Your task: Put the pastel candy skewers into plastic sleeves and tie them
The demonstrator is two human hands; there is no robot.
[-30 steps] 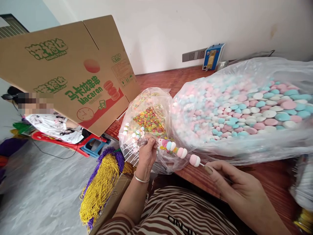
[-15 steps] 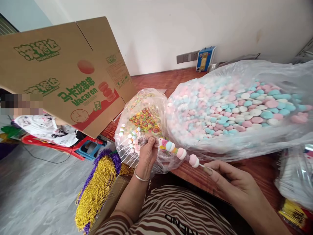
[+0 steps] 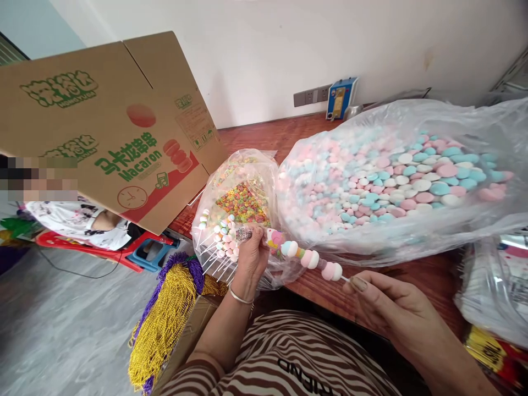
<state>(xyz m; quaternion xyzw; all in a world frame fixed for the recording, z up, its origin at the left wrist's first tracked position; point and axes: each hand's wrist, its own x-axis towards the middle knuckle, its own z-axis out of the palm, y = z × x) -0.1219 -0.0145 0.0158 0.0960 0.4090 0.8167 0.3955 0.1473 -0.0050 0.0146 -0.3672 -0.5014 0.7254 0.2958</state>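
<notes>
My left hand [image 3: 252, 253] is closed on a small printed clear plastic wrapper [image 3: 274, 239], thumb on top. From the wrapper's right end a marshmallow skewer [image 3: 310, 259] sticks out, strung with pink, white and blue pieces and small coloured rings between them. Its white stick end is pinched between the thumb and fingers of my right hand [image 3: 383, 300]. How far the skewer reaches inside the wrapper is hidden by my left hand. Beside that hand, several finished-looking marshmallow skewers [image 3: 225, 236] lie on a clear bag of colourful ring candy [image 3: 243, 203].
A large clear bag of pastel marshmallows [image 3: 396, 187] covers the table's right side. At left stands a cardboard box [image 3: 136, 126], with a seated person [image 3: 82, 220] behind it. Gold bead strands [image 3: 160, 330] hang below. Plastic packaging [image 3: 490, 286] lies at far right; a blue device [image 3: 341, 99] stands by the wall.
The view has shifted slightly. Both hands keep their holds, and the skewer points a little less steeply downward. The seated person's arm shows more now.
</notes>
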